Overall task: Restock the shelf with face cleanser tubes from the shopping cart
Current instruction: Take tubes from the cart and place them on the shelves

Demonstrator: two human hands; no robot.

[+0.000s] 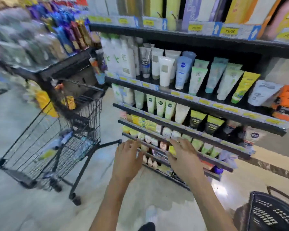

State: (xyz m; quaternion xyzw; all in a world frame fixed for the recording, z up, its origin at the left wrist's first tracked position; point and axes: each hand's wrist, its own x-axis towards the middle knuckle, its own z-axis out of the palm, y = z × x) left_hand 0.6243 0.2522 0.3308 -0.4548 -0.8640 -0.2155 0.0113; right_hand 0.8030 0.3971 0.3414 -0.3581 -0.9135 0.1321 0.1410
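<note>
I see both hands empty, fingers spread: left hand (127,157) & right hand (184,157) near low shelf (182,129); tubes (60,142) in cart (45,139), well apart.

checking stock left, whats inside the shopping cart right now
Through the wire of the shopping cart, a few tubes lie on its floor: pale blue ones and a yellowish one. Motion blur and mesh hide labels and exact count. Both hands are empty.

Both bare forearms reach forward, left hand (126,158) and right hand (183,157) palm-down, fingers (177,142) spread, empty.
</note>
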